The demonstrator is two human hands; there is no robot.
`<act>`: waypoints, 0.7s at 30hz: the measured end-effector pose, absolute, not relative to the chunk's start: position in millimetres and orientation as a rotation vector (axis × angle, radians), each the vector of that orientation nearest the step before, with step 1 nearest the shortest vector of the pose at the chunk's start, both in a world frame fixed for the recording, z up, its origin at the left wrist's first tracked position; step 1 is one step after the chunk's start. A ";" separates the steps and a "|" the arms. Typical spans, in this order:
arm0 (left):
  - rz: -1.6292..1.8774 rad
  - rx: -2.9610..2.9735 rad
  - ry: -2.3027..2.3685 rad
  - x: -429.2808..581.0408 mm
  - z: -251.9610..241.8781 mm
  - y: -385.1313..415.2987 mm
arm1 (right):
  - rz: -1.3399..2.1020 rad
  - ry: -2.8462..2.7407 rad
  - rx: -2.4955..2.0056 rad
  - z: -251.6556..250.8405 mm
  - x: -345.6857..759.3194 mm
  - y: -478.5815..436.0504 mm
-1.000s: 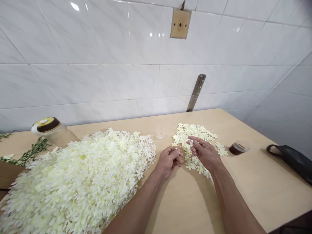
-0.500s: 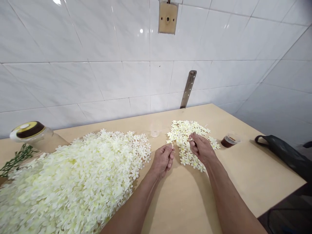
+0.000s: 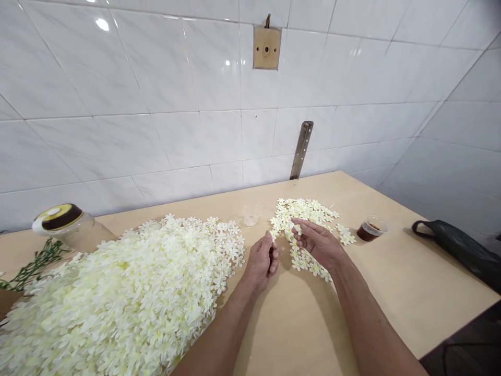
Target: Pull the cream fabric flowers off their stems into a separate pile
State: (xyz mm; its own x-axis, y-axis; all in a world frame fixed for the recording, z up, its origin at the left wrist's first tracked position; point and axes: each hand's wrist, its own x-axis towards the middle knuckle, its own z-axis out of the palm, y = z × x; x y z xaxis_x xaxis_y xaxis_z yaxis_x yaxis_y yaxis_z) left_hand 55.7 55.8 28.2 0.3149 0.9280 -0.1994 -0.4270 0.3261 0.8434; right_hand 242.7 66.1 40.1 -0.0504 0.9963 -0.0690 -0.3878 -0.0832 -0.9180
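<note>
My left hand (image 3: 262,261) is closed in a pinch over the table, with a small white artificial flower (image 3: 273,236) at its thumb and fingertips. To its right, my right hand (image 3: 318,243) has its fingers loosely stretched and parted, with nothing visible in them. Under and behind the right hand lies a small spread of pale yellow-white artificial flowers (image 3: 303,210). A large heap of the same blossoms (image 3: 133,292) covers the left side of the table, beside my left forearm.
Behind the hands stands a small clear cup (image 3: 251,215). A cup of dark liquid (image 3: 370,230) is at the right, near a black bag (image 3: 456,245). A clear jar (image 3: 84,230) with green plastic stems (image 3: 39,263) lies far left. The tiled wall carries a metal bracket (image 3: 301,150).
My right hand has loosened from a closed pinch, its fingers now extended, and shifted slightly left. My left hand keeps its pinch. The view has tilted up slightly.
</note>
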 end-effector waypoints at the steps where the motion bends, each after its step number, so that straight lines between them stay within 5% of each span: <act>1: 1.028 0.763 0.761 55.5 27.2 56.4 | 1.446 -0.887 -0.938 39.4 243.9 66.5; 21: 1.033 0.705 0.702 59.6 19.9 59.3 | 1.379 -1.031 -0.884 47.8 242.3 62.1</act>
